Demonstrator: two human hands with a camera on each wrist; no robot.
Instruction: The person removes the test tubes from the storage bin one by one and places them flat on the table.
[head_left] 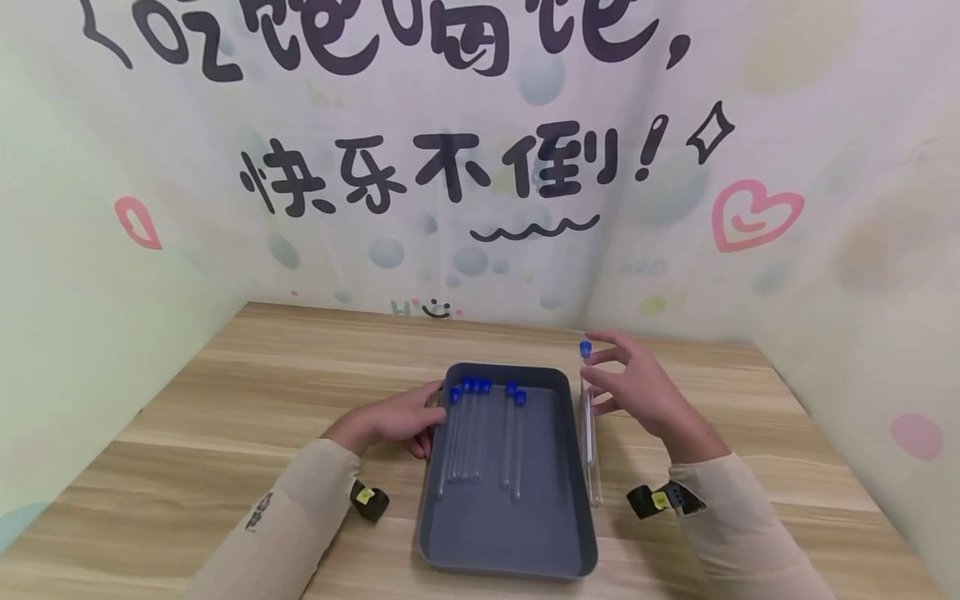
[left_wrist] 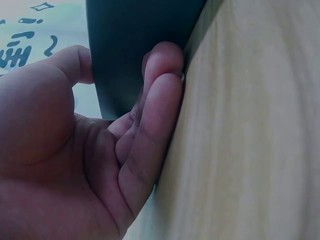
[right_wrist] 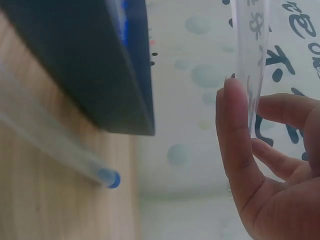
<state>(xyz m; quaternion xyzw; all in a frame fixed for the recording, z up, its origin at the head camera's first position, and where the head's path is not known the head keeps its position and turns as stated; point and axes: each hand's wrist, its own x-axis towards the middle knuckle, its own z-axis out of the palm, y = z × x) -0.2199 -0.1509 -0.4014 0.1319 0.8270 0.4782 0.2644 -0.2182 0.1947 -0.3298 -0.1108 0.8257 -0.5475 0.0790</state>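
Two bare hands are at this wood-look table. Left hand [head_left: 401, 417] has a light grip on the near wall of a gray tray [head_left: 517, 533], thumb at the rim, fairly straight fingers against the outside. In there: four blue-capped tubes [head_left: 471, 433] on the left, then a pair [head_left: 518, 450] further right, all caps at the far end. Just outside the tray's right side, a loose tube [right_wrist: 60, 141] lies on the table. Right hand [head_left: 641, 383] has thumb and bent fingers pinching another tube [right_wrist: 252, 55], raised, blue cap by the fingertips.
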